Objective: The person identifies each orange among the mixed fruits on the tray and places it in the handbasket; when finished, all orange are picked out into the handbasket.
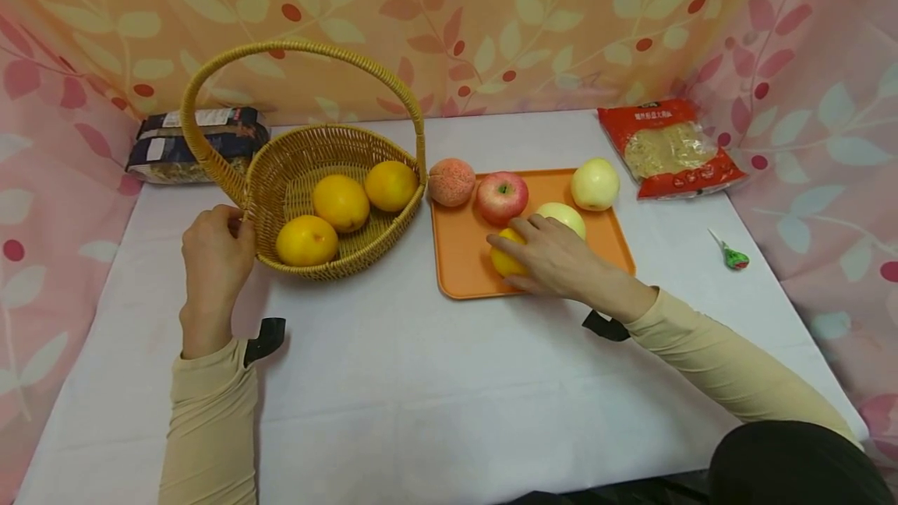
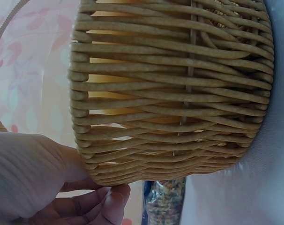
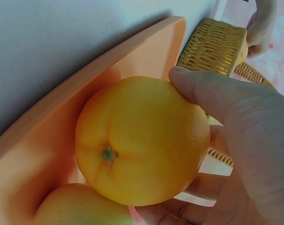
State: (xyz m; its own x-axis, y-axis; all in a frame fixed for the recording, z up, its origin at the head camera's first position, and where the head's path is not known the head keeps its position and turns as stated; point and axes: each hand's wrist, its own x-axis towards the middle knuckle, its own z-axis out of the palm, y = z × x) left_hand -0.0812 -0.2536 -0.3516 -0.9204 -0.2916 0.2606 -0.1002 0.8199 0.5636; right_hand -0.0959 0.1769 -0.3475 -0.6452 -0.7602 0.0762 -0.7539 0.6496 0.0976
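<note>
At the left of the head view, my left hand [image 1: 219, 256] pinches the rim of a wicker basket [image 1: 277, 178] near the foot of its tall handle. Three oranges [image 1: 341, 203] lie inside the basket. My right hand [image 1: 557, 259] grips another orange [image 3: 142, 140] over an orange tray [image 1: 463, 275], with thumb and fingers round its sides. In the right wrist view, this orange shows its green stem end, and a pale yellow-green fruit [image 3: 81, 206] lies close beside it. A red apple [image 1: 502, 198], a pinkish peach [image 1: 452, 182] and another yellow-green fruit [image 1: 595, 184] sit farther back on the tray.
Behind the basket lies a dark packaged bag [image 1: 199, 145]. A red bag of pale dried food [image 1: 669, 148] stands at the back right, with a green-wrapped lollipop [image 1: 734, 258] in front of it. Floral curtains [image 1: 491, 30] enclose the white table [image 1: 393, 411].
</note>
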